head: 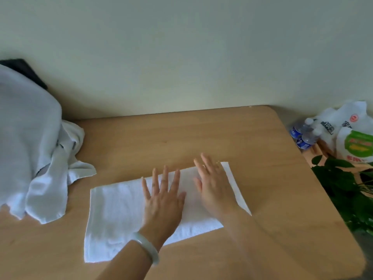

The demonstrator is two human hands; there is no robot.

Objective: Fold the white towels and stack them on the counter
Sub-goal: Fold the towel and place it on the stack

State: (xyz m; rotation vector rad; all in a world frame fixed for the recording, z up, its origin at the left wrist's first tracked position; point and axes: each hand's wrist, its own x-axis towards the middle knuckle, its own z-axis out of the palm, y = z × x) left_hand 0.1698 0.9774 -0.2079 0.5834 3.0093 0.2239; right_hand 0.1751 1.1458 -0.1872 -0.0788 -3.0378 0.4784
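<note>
On the wooden tabletop (181,136), centre, a folded white towel (117,215) lies flat as a long rectangle. Left hand (163,201) palm down on the towel's middle, fingers (165,176) straight and spread, pale bracelet (147,249) on the wrist. Right hand (214,188) flat just beside it on the towel's right part, fingers (203,162) straight, slightly spread, tips near the far edge. Neither hand pinches cloth. Pile of unfolded white towels (36,158) at left, apart from the folded one. Water bottles (304,136), plastic bags (351,134) and a green plant (343,190) off the right edge.
</note>
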